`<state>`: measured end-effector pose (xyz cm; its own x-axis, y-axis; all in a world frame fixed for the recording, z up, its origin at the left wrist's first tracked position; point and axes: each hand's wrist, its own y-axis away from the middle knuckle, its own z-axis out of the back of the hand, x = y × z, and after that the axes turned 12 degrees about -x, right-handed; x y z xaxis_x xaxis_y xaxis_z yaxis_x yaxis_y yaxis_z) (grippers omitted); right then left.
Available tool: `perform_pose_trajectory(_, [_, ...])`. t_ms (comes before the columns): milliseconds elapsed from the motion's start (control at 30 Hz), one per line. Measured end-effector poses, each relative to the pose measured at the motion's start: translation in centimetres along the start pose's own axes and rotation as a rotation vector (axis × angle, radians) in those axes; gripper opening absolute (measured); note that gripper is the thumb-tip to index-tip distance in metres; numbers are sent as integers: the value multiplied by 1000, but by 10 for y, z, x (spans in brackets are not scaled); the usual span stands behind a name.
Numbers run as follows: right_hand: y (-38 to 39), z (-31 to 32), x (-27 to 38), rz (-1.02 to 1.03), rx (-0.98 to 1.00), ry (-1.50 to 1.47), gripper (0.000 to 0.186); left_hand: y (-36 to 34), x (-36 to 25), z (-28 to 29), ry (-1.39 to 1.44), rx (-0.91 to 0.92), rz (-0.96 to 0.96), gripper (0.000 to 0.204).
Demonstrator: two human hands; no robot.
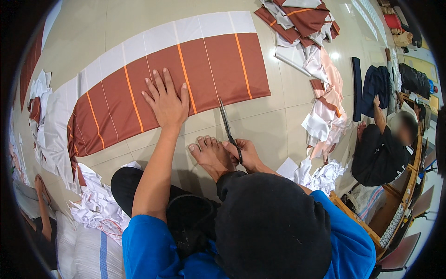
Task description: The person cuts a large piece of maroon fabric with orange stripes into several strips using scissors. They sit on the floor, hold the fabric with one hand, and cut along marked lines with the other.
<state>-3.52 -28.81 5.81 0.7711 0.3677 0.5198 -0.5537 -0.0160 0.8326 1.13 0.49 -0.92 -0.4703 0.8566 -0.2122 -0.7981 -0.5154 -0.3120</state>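
A long strip of brown fabric [162,72] with orange and thin pale stripes and a white border lies spread on the tiled floor. My left hand [167,100] rests flat on it, fingers spread, just left of an orange stripe. In my right hand [245,154] are black-handled scissors [227,122], gripped by the handles. Their blade tips meet the cloth's near edge at a thin pale stripe; whether they have cut into it I cannot tell. My bare foot [209,156] is on the floor between my two arms.
Crumpled brown and white fabric [306,23] lies at the far right, with peach and white scraps [325,116] below it. White scraps [100,200] and white sacks [86,246] lie at the near left. A seated person [376,153] in dark clothes is at the right, another person's arm [42,204] at the left.
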Motion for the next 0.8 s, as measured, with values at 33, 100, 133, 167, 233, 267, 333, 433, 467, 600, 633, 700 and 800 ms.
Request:
perform_pose_trajectory(33, [0, 0, 1, 0, 1, 2, 45, 0, 0, -1, -3, 3, 0, 81])
perform_pose_trajectory(100, [0, 0, 1, 5, -3, 6, 46, 0, 0, -1, -9, 9, 0, 81])
perform_pose_trajectory(133, [0, 0, 1, 10, -9, 9, 48, 0, 0, 0, -10, 13, 2, 81])
perform_pose_trajectory(167, [1, 0, 1, 15, -13, 12, 49, 0, 0, 0, -12, 16, 4, 81])
perform_pose_trajectory(233, [2, -1, 3, 7, -16, 28, 46, 0, 0, 0, -20, 21, 6, 81])
perform_pose_trajectory(267, [3, -1, 4, 3, -18, 36, 44, 0, 0, 0, -25, 22, 5, 81])
perform_pose_trajectory(333, [-1, 1, -2, 1, -21, 39, 44, -1, -1, 0, -29, 26, 6, 81])
perform_pose_trajectory(433, [0, 0, -1, 14, -20, 34, 44, -1, -1, 0, -29, 40, 11, 82])
perform_pose_trajectory(467, [1, 0, 0, 21, -20, 30, 44, -1, -1, 0, -27, 51, 13, 82])
perform_pose_trajectory(600, [3, 0, 3, 14, -19, 28, 45, -1, -1, 1, -24, 56, 14, 82])
perform_pose_trajectory(633, [4, 0, 5, 13, -23, 24, 45, -1, 0, 1, -24, 51, 11, 82])
perform_pose_trajectory(700, [4, 0, 5, 15, -26, 19, 45, -1, -1, 0, -20, 42, 5, 82])
perform_pose_trajectory(800, [1, 0, 0, 28, -22, 25, 44, -1, -1, 0, -18, 40, 5, 82])
